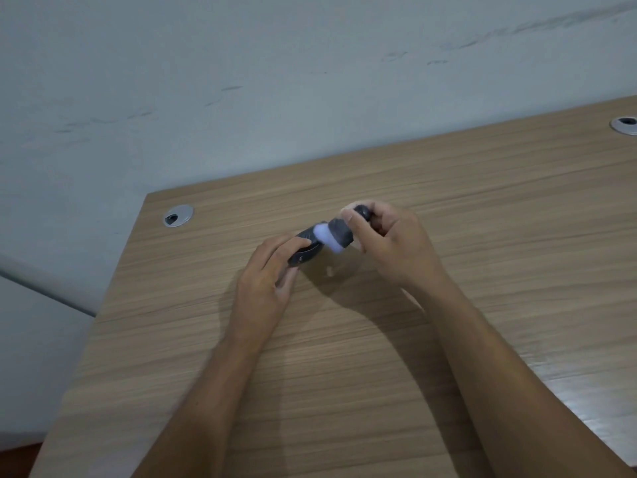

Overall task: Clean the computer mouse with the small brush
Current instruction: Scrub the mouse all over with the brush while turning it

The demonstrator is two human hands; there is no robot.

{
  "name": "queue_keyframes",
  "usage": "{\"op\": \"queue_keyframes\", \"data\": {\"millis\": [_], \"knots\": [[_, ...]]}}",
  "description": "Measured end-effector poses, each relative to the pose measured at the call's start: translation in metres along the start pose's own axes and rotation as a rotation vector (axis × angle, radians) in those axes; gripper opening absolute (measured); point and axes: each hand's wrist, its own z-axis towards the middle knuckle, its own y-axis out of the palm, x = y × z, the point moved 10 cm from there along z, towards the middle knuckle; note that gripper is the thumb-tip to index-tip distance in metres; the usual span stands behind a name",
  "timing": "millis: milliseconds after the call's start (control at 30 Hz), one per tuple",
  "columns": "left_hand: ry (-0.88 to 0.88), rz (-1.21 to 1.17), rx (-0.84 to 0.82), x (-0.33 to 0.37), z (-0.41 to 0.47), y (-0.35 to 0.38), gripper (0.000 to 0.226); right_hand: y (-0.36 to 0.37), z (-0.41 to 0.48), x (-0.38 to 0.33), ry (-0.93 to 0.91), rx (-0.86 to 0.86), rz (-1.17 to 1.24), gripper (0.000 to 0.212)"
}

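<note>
A dark grey computer mouse [305, 251] is lifted just above the wooden desk [448, 208], gripped by my left hand [267, 288], whose fingers cover much of its body. My right hand [389, 241] holds the small brush [339, 232], a dark grey holder with a pale, whitish bristle tuft. The bristles press against the mouse's far end. The brush handle is mostly hidden inside my right fist.
Two silver cable grommets sit in the desk, one at the far left corner [178, 215] and one at the far right [624, 125]. A small pale speck [330, 270] lies on the desk below the mouse. A grey wall rises behind; the desk's left edge drops off.
</note>
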Motion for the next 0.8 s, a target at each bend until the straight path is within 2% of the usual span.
{"op": "queue_keyframes", "data": {"millis": [67, 233, 400, 533, 600, 667, 800], "knots": [[0.003, 0.003, -0.004, 0.0, 0.001, 0.001, 0.053, 0.01, -0.002, 0.0, -0.01, -0.082, -0.044, 0.014], [0.01, -0.019, 0.017, 0.005, 0.001, -0.002, 0.048, 0.002, -0.001, -0.005, -0.027, 0.033, 0.049, 0.015], [0.004, -0.028, -0.007, 0.003, 0.001, 0.001, 0.055, 0.012, -0.002, -0.006, -0.03, -0.062, 0.085, 0.015], [0.002, -0.02, -0.005, 0.004, 0.001, -0.001, 0.056, 0.008, 0.0, -0.004, -0.015, 0.011, 0.134, 0.018], [0.001, -0.022, -0.003, 0.005, 0.001, -0.001, 0.053, 0.011, 0.0, -0.002, -0.009, -0.024, 0.162, 0.018], [0.001, -0.032, -0.003, 0.005, 0.001, -0.001, 0.049, 0.018, -0.002, -0.003, -0.024, -0.065, 0.147, 0.013], [-0.004, -0.019, -0.007, 0.004, 0.002, -0.003, 0.053, 0.017, -0.002, -0.005, -0.033, 0.006, 0.188, 0.007]]}}
